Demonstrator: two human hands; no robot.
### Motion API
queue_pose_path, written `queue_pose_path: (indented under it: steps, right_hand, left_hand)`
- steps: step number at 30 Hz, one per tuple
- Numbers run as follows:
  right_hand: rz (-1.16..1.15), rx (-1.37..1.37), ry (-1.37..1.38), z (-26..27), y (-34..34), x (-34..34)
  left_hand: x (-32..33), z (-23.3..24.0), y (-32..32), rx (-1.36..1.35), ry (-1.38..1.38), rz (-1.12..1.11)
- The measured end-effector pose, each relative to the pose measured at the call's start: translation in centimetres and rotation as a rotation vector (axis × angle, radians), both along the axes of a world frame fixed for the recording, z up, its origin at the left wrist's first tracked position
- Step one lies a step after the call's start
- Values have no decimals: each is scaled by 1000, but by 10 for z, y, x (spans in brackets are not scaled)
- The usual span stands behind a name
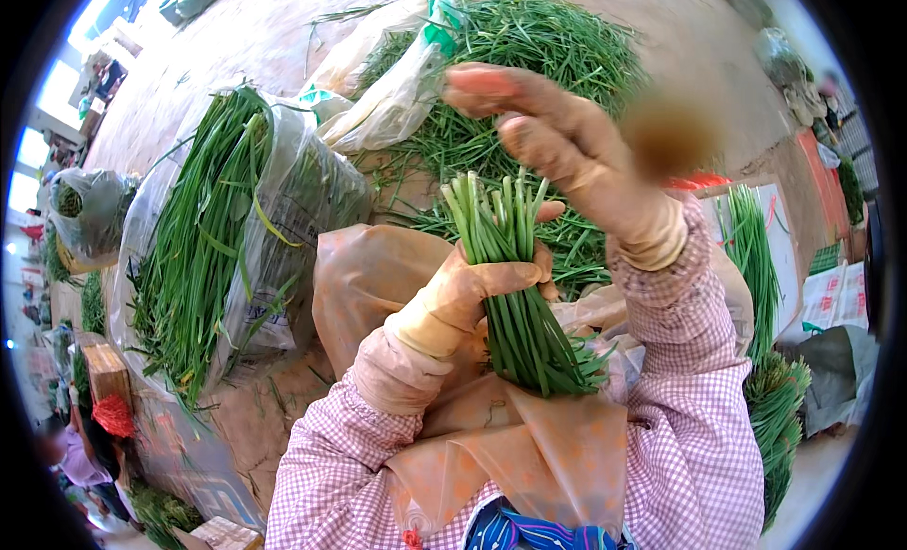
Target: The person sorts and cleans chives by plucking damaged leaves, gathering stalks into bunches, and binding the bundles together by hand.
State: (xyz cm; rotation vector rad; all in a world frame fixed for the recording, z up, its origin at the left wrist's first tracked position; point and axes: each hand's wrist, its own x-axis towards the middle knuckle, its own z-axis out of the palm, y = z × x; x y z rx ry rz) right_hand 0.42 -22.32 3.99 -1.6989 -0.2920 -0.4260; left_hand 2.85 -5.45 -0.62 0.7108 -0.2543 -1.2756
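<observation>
My left hand [471, 298], in a pale work glove, is wrapped around a bunch of garlic chives [528, 323]. The cut stem ends point up and away from me, and the leaves hang towards my lap. Above and to the right of the stems is my right hand [567, 135], also gloved and slightly blurred by motion. Its fingers are parted and bent, with nothing seen between them; the fingertips look reddish. Under the bunch, a translucent orange-brown plastic apron [510, 436] covers my lap.
A large heap of loose green leaves [545, 40] lies ahead, beside a crumpled plastic bag [397, 110]. To the left stands a clear bag of long chives [205, 245]. More chives [751, 259] rest on a white board at right. A person [85, 458] is far left. A brown blur [666, 135] hides part of the view.
</observation>
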Motion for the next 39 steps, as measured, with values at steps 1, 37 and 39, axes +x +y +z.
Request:
queue_pose_path:
  steps: [1, 37, 39]
  right_hand:
    - [-19, -197, -53, 2, 4, 4]
    - [-39, -67, 418, -27, 20, -20]
    - [-227, -402, 49, -40, 22, -14]
  left_hand:
    - [1, -3, 0, 2, 0, -9]
    - [4, -17, 1, 75, -97, 22]
    - [6, -25, 0, 33, -6, 14]
